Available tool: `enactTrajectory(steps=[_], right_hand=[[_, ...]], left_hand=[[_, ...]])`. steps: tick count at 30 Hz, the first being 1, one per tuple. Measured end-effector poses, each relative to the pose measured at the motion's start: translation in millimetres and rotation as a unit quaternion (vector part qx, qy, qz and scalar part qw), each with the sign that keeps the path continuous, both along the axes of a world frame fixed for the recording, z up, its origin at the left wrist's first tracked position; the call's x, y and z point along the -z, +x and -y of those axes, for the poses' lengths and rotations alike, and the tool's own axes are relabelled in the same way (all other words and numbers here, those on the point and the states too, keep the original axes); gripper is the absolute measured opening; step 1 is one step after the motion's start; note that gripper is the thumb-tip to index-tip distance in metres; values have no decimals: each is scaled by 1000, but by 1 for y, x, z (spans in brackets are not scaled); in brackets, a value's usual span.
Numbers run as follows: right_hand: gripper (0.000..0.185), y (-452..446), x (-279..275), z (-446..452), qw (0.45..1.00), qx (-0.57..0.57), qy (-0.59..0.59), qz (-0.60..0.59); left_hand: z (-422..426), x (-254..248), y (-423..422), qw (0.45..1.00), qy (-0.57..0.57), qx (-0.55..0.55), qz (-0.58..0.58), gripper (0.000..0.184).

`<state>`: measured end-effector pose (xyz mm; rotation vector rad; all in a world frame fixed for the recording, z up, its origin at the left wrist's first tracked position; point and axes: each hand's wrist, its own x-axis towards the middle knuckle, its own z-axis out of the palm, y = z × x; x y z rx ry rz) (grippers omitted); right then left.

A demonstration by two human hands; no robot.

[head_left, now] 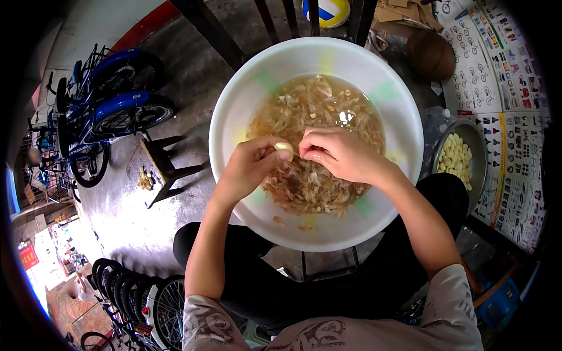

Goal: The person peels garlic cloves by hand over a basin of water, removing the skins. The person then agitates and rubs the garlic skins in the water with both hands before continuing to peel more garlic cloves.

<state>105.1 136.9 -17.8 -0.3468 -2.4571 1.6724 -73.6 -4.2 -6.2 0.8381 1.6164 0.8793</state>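
My left hand pinches a pale peeled garlic clove between thumb and fingers, over a large white basin. Close beside it, my right hand has its fingertips pressed together; whatever they hold, if anything, is too small to make out. Below both hands, cloudy water in the basin carries a thick layer of brownish garlic skins. To the right of the basin stands a metal bowl with many peeled garlic cloves in it.
Dark wooden chair slats rise behind the basin. A small wooden stool stands to the left, with blue-fendered bicycles beyond. Printed sheets cover a surface at right, near a brown basketball. A volleyball lies at the top.
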Motion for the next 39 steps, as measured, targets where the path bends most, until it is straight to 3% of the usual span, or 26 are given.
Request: enactTrajectory(steps=[4, 6, 8, 12, 13, 14, 15, 16, 18, 20, 22, 23, 25, 26, 27, 29, 30, 32, 35, 36, 37, 39], right_hand=[[7, -2, -6, -9, 1000, -10, -14, 5], [11, -2, -10, -16, 994, -14, -54, 94], [14, -4, 10, -17, 996, 10, -41, 76], [13, -18, 54, -9, 914, 9, -201, 352], [13, -13, 59, 6, 926, 9, 70, 371], [13, -8, 62, 20, 869, 9, 336, 363], [11, -17, 62, 22, 829, 28, 357, 428], [11, -15, 58, 25, 828, 30, 363, 427], [10, -11, 46, 27, 817, 57, 468, 333], [14, -10, 48, 23, 845, 72, 440, 296], [10, -15, 45, 17, 867, 13, 332, 372], [10, -14, 42, 14, 866, 13, 335, 371], [31, -10, 28, 6, 903, 36, 398, 157], [31, -11, 16, 6, 903, 34, 399, 157], [41, -13, -2, 5, 954, 74, 273, 98], [53, -16, -12, 6, 992, 124, 0, 6], [53, -18, -11, 6, 992, 125, 0, 7], [51, -21, -5, 10, 981, 89, -167, 36], [43, -19, 15, 13, 981, 93, -161, 56], [41, -18, 16, 13, 978, 104, -157, 88], [39, -18, 10, 15, 978, 124, -150, 77], [37, -18, 19, 14, 972, 145, -183, 34]], left_hand=[[-2, -10, -5, 998, 5, -51, 27, 26], [-3, -7, -10, 996, 9, -80, 47, 29], [-3, -6, -12, 991, 17, -109, 68, 31], [-6, -8, -16, 976, 9, -169, 137, 31], [-7, -7, -16, 969, 4, -182, 165, 30], [-7, -4, -17, 969, 16, -183, 166, 30], [-5, 0, -18, 958, 23, -189, 213, 29], [-2, 2, -18, 946, 26, -194, 260, 29], [-1, 6, -15, 935, 43, -219, 277, 31], [3, 9, -14, 889, 57, -201, 409, 30], [0, 7, -7, 898, 46, -215, 380, 33], [0, 9, -6, 905, 38, -219, 363, 29], [2, 11, -4, 923, 34, -216, 317, 27], [2, 11, -3, 922, 35, -217, 317, 27], [3, 12, -2, 930, 26, -219, 295, 29], [2, 11, 4, 936, 15, -221, 273, 31], [1, 8, 8, 955, 0, -210, 209, 34], [-2, 7, 15, 970, -18, -193, 146, 37], [-2, 11, 21, 979, 15, -164, 120, 40], [-2, 15, 20, 988, 29, -140, 59, 41], [-2, 18, 20, 993, 42, -114, -2, 42], [-2, 21, 17, 993, 15, -116, -3, 41]])
